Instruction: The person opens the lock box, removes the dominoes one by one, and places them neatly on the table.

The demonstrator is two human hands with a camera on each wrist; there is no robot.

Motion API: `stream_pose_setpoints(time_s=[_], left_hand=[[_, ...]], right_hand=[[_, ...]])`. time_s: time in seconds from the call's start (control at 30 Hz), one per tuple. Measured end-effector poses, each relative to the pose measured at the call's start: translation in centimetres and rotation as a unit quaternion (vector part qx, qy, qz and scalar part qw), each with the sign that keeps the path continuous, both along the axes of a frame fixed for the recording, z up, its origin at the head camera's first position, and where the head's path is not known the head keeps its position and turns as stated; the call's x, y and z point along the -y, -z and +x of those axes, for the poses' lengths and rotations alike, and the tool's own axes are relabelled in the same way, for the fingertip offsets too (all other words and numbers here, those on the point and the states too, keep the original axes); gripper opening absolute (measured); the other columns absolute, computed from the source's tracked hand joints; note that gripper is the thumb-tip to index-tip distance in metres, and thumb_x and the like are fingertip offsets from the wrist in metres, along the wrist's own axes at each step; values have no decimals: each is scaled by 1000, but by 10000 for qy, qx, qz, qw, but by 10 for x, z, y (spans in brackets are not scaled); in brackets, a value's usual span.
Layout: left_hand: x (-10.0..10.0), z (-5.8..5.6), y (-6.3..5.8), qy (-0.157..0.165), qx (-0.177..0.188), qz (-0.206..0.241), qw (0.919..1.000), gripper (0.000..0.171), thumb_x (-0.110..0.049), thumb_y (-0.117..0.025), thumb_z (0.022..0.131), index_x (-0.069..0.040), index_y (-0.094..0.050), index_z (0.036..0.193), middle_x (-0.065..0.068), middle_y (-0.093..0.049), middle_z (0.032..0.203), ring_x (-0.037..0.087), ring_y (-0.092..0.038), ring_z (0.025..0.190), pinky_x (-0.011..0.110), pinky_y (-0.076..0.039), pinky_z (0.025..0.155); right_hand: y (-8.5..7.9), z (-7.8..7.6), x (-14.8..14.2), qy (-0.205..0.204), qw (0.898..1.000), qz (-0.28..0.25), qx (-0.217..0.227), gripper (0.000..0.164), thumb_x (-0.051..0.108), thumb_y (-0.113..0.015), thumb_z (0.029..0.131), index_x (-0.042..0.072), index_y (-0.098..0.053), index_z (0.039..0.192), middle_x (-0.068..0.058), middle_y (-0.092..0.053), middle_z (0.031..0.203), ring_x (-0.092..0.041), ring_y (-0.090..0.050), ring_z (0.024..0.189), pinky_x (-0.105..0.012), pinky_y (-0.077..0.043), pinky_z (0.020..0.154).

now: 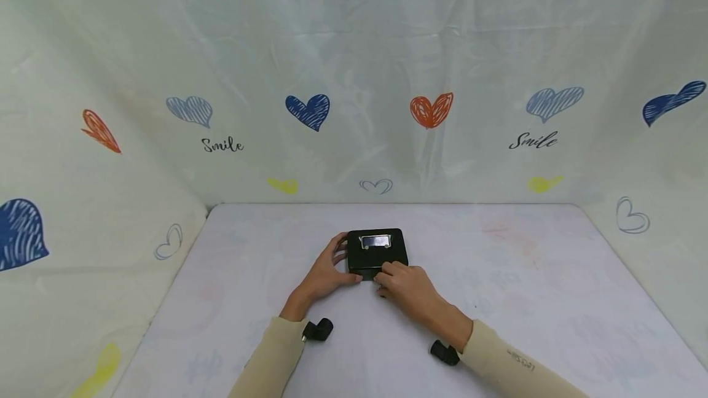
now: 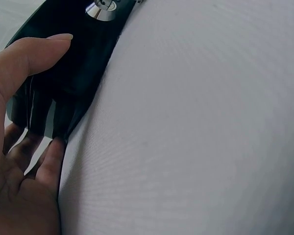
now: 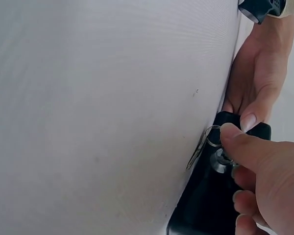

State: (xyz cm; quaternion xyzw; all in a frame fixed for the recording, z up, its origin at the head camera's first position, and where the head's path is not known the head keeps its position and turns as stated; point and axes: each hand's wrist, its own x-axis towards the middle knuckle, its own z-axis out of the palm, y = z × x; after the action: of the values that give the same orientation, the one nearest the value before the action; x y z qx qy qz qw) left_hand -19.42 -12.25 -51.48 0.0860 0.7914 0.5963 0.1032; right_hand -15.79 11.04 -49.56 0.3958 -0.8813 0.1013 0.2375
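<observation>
"What's the right hand (image 3: 277,178) doing?"

"Pinching a key (image 3: 227,156), mostly hidden, at the round silver lock (image 3: 217,162) of a dark box (image 3: 201,208)."

"And that wire ring (image 3: 208,130)?"

"It's by the thumb tip, with a slim metal piece (image 3: 196,152) hanging beside the box."

"The left hand (image 3: 259,81)?"

"At the box's far end, its thumb on the box."

"Below?"

"A white desk (image 3: 103,117)."

Box (image 1: 361,258): plain black. Handle (image 1: 376,241): silver. Lock (image 3: 217,162): silver. Key ring (image 3: 209,139): silver. Sleeves (image 1: 272,358): beige, dark lettering (image 1: 520,359) along the right. Wrist cameras (image 1: 319,330): black. Tabletop (image 1: 525,324): white, faint reddish smudges (image 1: 495,231). Backdrop cloth (image 1: 365,60): off-white, printed with scribbled navy, pale-blue and orange-red hearts (image 1: 308,112), thin outlined hearts (image 1: 632,218), yellow marks (image 1: 283,186), black "Smile" script (image 1: 222,145).
</observation>
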Motion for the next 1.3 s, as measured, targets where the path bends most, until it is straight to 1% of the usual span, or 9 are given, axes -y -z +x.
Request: stream_pose_setpoints(time_s=[0.13,0.33,0.5,0.73,0.87,1.0,1.13,1.23,1.3], left_hand=[[1,-1,2,39,-70,13,10000,109,-1,-91,77,-12,-30,166,21,-37,166,45,-46,147,51,-44,121],[1,-1,4,31,-174,136,9998,108,1,-91,76,-10,-31,165,23,-40,164,47,-47,146,52,-44,121],[0,-1,3,-14,-185,145,9997,108,2,-91,75,-10,-33,165,23,-41,163,47,-47,145,53,-44,120],[-1,0,2,-64,-171,71,9998,108,1,-91,75,-10,-33,165,22,-41,164,46,-47,146,52,-45,120],[0,0,2,-33,-142,5,9999,109,1,-91,75,-10,-31,165,22,-39,165,46,-46,146,51,-44,121],[0,1,2,-3,-117,4,9999,109,1,-90,75,-10,-30,166,22,-38,165,46,-46,147,50,-44,121],[0,1,2,28,-91,45,9999,109,1,-90,76,-12,-30,166,22,-37,166,46,-45,148,49,-43,121],[0,1,1,68,-111,59,9999,109,1,-90,76,-11,-29,166,23,-37,166,47,-44,148,50,-43,122],[0,0,1,92,-169,51,9998,108,1,-90,76,-9,-29,166,25,-37,165,49,-44,147,51,-43,121]], right_hand=[[2,1,0,122,9999,24,-54,26,26,-96,75,14,-77,88,3,-68,80,-12,-67,71,-24,-58,54],[1,5,2,479,9987,147,23,24,28,-94,77,13,-76,80,3,-70,74,-13,-70,69,-28,-58,52],[-1,8,5,739,9967,328,68,26,31,-94,77,15,-74,74,4,-68,67,-13,-69,63,-30,-54,47],[-2,10,7,773,9960,391,205,26,27,-93,77,13,-72,73,2,-66,67,-15,-68,63,-31,-53,46],[-5,12,2,656,9957,444,486,21,24,-92,81,13,-74,81,2,-68,75,-15,-69,69,-30,-56,49],[-7,13,-8,387,9978,124,522,24,22,-93,81,14,-73,91,4,-67,84,-12,-66,74,-26,-56,54],[-8,10,-19,189,9983,-534,101,34,20,-97,75,14,-71,96,5,-63,89,-8,-64,76,-22,-57,57],[-10,1,-27,256,9961,-838,-45,43,22,-99,73,11,-70,102,2,-63,95,-9,-65,79,-23,-60,62],[-13,-5,-33,389,9950,-919,44,52,24,-100,72,8,-69,110,-2,-64,103,-13,-66,85,-26,-62,67]])
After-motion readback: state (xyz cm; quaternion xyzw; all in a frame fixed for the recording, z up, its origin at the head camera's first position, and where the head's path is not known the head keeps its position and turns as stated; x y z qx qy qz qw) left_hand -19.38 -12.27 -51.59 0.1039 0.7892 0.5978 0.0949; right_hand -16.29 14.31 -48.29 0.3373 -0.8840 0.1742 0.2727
